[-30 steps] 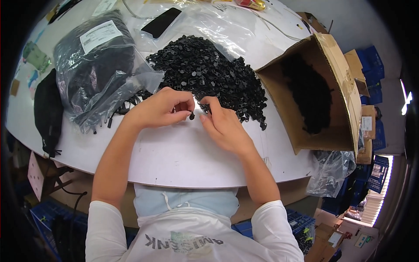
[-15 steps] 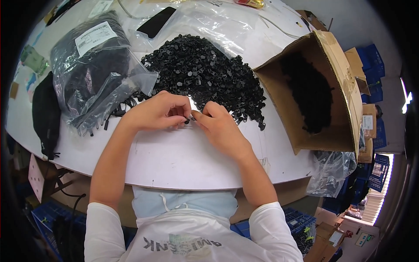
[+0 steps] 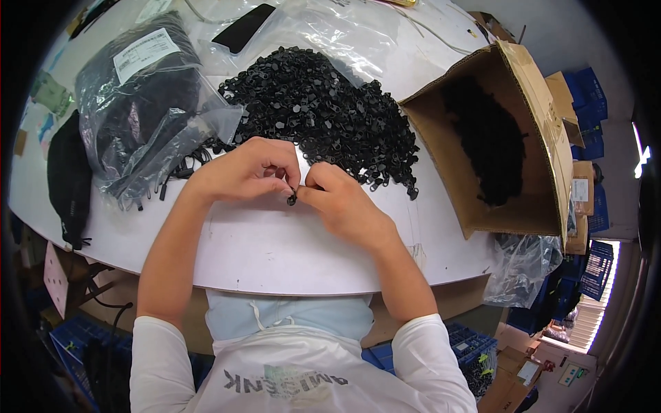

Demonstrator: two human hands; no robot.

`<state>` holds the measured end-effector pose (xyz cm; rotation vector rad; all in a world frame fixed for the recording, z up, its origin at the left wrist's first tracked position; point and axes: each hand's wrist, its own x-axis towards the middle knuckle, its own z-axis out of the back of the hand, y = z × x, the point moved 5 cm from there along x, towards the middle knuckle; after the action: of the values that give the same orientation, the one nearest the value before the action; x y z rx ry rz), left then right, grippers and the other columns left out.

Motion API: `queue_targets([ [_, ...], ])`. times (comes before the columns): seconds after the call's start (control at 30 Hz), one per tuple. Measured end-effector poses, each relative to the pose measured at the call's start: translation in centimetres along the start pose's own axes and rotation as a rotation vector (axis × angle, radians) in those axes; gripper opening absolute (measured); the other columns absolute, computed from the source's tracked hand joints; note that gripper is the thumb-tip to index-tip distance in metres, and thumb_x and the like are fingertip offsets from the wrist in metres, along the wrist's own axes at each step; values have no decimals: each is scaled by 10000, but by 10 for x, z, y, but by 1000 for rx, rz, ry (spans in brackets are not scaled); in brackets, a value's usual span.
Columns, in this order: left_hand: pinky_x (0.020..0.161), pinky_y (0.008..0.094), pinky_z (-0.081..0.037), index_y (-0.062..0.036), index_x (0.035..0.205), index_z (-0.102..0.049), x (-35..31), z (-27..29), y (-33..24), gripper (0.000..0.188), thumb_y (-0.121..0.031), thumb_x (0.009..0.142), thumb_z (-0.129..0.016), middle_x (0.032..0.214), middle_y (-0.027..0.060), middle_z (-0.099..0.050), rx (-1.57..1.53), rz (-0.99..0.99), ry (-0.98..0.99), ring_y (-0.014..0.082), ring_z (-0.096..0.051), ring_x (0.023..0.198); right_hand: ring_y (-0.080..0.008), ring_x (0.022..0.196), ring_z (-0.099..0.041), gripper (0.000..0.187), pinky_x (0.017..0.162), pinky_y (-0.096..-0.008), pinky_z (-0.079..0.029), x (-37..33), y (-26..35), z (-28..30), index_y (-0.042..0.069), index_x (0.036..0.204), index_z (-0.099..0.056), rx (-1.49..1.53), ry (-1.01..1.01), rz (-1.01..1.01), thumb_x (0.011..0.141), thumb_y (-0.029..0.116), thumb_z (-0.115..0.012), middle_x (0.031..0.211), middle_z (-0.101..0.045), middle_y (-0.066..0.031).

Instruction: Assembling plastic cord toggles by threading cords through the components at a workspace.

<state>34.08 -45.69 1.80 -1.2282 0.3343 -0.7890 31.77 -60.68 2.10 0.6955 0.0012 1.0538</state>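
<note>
Between my two hands, just above the near part of the white table, is a small black zipper slider [image 3: 291,199]. My left hand [image 3: 251,171] pinches it between thumb and forefinger. From the other side, my right hand [image 3: 342,199] has its thumb and forefinger closed at the same spot; a thin dark bit shows at those tips, too small to name. Right beyond the hands spreads a big heap of black zipper sliders [image 3: 310,103]. Black cords [image 3: 189,165] with narrow ends lie by my left wrist, at the mouth of a clear plastic bag [image 3: 138,113] packed with dark stuff.
An open cardboard box [image 3: 475,217] lies on its side at the right, dark pieces inside. A black pouch [image 3: 69,179] rests at the far left. Behind the heap are a black phone-like slab [image 3: 243,28] and clear plastic sheeting [image 3: 337,34]. Another plastic bag [image 3: 523,268] hangs off the right edge.
The zipper slider now hangs lower and shows more below my fingertips. Both hands have stayed close together with their tips nearly touching. The whole view has shifted slightly.
</note>
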Motion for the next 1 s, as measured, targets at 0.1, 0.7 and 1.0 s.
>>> queue_targets([
  [0.1, 607, 260, -448, -29, 825, -641, 1, -2, -6, 100, -7, 729, -660, 810, 39, -585, -66, -50, -19, 143, -545, 702, -241, 693, -520, 50, 594, -330, -421, 0, -1, 4, -10, 854, -614, 315, -21, -49, 805, -13, -622, 801, -520, -96],
  [0.7, 432, 223, -348, -5, 710, -594, 5, -18, 1, 326, -218, 943, -513, 577, 10, -560, -171, 226, -177, 57, -470, 454, -237, 589, -506, 128, 513, -326, -407, -1, -6, 17, -2, 879, -625, 23, -388, -71, 783, 57, -686, 701, -508, -96],
  [1.0, 436, 260, -309, 7, 638, -534, 6, -13, 7, 260, -121, 861, -573, 519, 23, -488, 74, 166, -448, 83, -393, 446, -233, 569, -500, 182, 483, -336, -394, 0, -2, 16, 38, 754, -591, -118, -374, 43, 640, 54, -733, 670, -476, -69],
])
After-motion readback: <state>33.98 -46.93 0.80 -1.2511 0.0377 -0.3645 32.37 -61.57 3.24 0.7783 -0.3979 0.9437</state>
